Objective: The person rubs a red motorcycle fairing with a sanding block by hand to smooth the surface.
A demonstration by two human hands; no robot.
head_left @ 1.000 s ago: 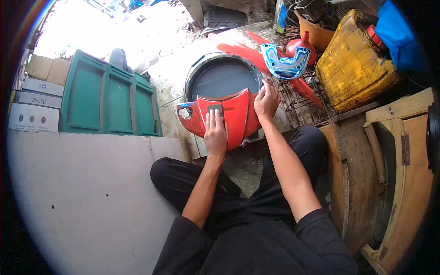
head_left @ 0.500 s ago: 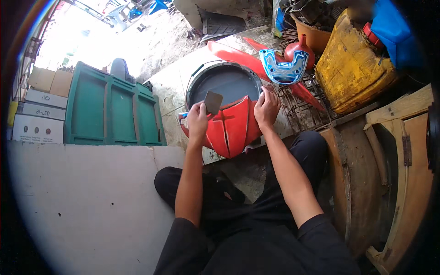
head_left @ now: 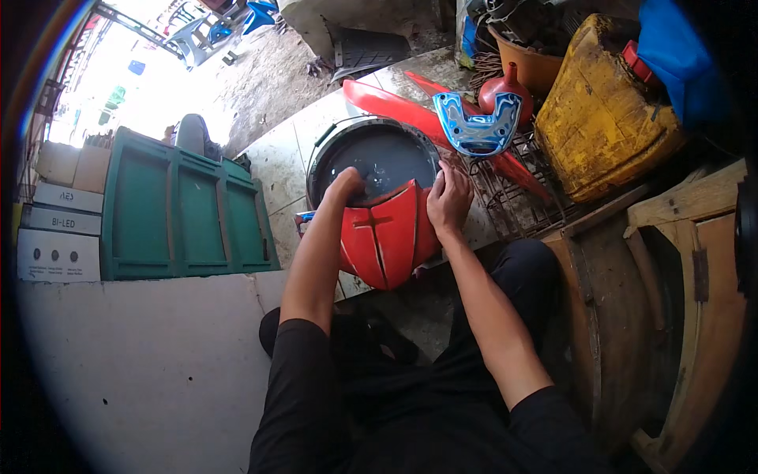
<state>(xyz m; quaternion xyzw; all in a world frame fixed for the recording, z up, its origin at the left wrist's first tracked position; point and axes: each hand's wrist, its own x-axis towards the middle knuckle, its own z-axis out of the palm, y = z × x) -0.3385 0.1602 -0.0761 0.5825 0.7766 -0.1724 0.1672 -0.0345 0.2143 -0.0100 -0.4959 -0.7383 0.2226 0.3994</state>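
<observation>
My left hand [head_left: 346,186] reaches down into a round black basin [head_left: 317,167] of dark grey water [head_left: 383,150]. Its fingertips are under the surface; the hand looks closed, and the sandpaper sheet seen in it earlier is hidden now. A red plastic motorcycle panel [head_left: 399,237], creased down the middle with a dark wet mark across it, leans against the basin's near rim, above my knees. At the panel's upper right edge my right hand [head_left: 450,201] grips it with curled fingers.
Beyond the basin lie long red panels [head_left: 387,104] and a blue-and-white patterned part [head_left: 479,130] on a wire rack [head_left: 513,189]. A dirty yellow jerrycan [head_left: 604,110] stands right. Green panels [head_left: 189,209] and stacked white boxes [head_left: 63,225] are left, wooden framing [head_left: 616,300] at lower right.
My left hand has gone from above the red panel down into the water, taking the sandpaper sheet out of sight. Ripples now show in the basin. The right hand stays at the panel's edge.
</observation>
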